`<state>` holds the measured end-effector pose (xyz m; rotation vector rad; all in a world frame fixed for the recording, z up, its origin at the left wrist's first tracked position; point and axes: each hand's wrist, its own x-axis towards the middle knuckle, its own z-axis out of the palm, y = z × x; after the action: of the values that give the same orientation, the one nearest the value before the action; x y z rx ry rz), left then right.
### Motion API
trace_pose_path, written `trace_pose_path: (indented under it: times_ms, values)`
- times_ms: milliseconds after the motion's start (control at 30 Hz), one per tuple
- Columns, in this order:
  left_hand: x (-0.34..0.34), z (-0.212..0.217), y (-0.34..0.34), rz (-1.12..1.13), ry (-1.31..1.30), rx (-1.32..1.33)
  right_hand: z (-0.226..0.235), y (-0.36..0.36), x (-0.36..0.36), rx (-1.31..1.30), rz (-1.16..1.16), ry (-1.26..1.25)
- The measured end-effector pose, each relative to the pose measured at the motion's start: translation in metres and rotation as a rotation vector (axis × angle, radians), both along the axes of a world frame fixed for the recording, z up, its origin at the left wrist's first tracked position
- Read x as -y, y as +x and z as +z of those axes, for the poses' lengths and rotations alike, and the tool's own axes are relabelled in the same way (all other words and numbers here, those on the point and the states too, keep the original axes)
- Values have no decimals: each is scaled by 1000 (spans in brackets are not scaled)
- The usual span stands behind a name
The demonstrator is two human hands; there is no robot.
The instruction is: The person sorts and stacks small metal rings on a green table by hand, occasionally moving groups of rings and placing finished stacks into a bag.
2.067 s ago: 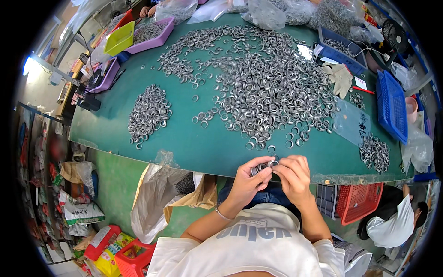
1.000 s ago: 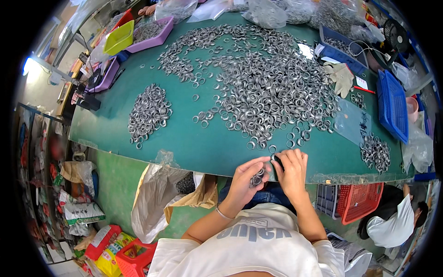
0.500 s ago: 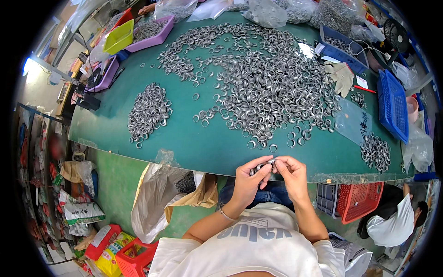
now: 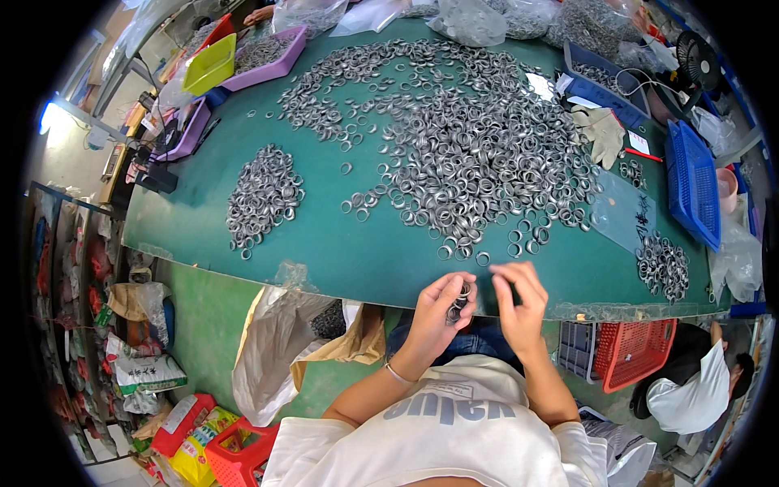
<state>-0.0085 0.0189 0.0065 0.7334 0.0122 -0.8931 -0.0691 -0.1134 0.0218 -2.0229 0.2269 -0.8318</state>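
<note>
Several grey metal rings (image 4: 461, 302) sit stacked in my left hand (image 4: 434, 319), whose thumb and fingers are closed around them at the table's near edge. Just to its right, my right hand (image 4: 523, 312) is raised with its fingers bent and apart from the thumb; no ring shows in it. Beyond my hands, a large heap of metal rings (image 4: 487, 154) covers the middle of the green table (image 4: 324, 252). A smaller ring pile (image 4: 264, 195) lies to the left, another ring pile (image 4: 663, 266) to the right. One loose ring (image 4: 484, 259) lies close by.
A blue basket (image 4: 691, 187), glove (image 4: 600, 134) and blue bin (image 4: 604, 85) stand along the right side. Purple tray (image 4: 268, 65) and yellow-green tray (image 4: 209, 65) are at the far left. Below the edge are an open sack (image 4: 268, 357) and red crate (image 4: 634, 353); another person (image 4: 690, 390) crouches at right.
My right hand has come away from the rings and moved slightly right and up. My left hand has kept its rings, now turned more upright.
</note>
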Motion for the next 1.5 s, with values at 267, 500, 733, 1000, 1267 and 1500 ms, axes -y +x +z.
trace_pose_path:
  times_ms: [267,500,733,1000,1267,1500]
  values:
    - [-1,3,3,31,-52,-11,-27,20,10,-301,-62,-503]
    - [-1,0,2,49,34,-15,-37,16,15,-226,-95,-314]
    - [2,-1,0,10,195,-9,-9,3,-3,-10,23,372]
    - [-4,-14,8,-150,92,1,9,-2,6,36,276,-101]
    - [0,5,8,-122,71,-74,8,-1,29,-106,-28,-246]
    - [-16,-12,25,-104,-43,-192,-25,4,36,-316,-192,-504]
